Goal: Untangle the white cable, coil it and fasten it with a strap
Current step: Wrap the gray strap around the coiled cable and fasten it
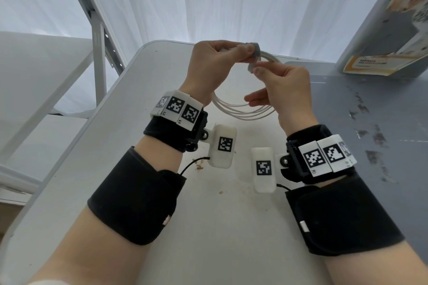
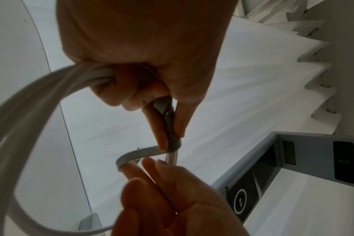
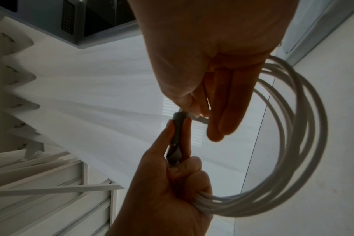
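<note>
The white cable [image 1: 243, 112] is wound into a coil of several loops and hangs in the air above the white table [image 1: 162, 192]. My left hand [image 1: 245, 53] grips the top of the coil, its thumb and forefinger pressing a grey strap [image 1: 256, 50] that wraps the bundle. My right hand [image 1: 256, 70] pinches the strap's loose end just below. In the left wrist view the strap [image 2: 170, 127] runs along the bundle and its free end [image 2: 135, 154] curls over a right fingertip. The right wrist view shows the coil [image 3: 305, 127] and the strap [image 3: 177, 127] between both hands.
A grey scuffed surface [image 1: 370, 122] adjoins the table on the right, with a tall printed box [image 1: 393, 30] at its far end. A white metal frame [image 1: 99, 48] and a second white table [image 1: 34, 76] stand to the left. White curtains hang behind. Crumbs [image 1: 199, 165] lie near my wrists.
</note>
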### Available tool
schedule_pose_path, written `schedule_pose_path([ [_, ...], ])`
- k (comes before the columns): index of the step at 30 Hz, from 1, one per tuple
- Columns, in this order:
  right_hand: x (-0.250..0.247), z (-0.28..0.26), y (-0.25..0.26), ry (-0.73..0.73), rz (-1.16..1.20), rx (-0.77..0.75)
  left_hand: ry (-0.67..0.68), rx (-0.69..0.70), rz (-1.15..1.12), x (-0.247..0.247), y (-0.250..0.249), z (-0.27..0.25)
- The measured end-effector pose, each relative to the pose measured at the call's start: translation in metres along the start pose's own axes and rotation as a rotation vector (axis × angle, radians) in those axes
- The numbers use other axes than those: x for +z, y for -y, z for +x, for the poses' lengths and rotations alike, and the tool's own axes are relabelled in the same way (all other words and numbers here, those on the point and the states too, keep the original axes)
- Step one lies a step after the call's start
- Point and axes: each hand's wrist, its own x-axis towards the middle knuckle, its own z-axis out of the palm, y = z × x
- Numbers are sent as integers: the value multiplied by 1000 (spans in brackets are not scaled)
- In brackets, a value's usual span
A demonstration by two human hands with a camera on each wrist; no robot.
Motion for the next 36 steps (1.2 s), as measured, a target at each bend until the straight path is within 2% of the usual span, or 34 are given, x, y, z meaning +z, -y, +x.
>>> schedule_pose_path([
  [4,-4,-2,6,-66,5,-16,1,-3,-7,-1,0,0],
  [9,-8,4,5,-287,32,-138,-9,4,9,-2,2,2],
  [14,-6,12,-3,-157,-11,-85,13,6,72,-2,6,4],
  [20,-5,13,-5,-93,41,-52,91,22,95,-6,0,3],
  [28,-9,10,-1,-236,143,-158,113,-8,127,-6,1,3],
  [36,-3,3,1,-131,91,-299,-8,-17,54,-4,1,3],
])
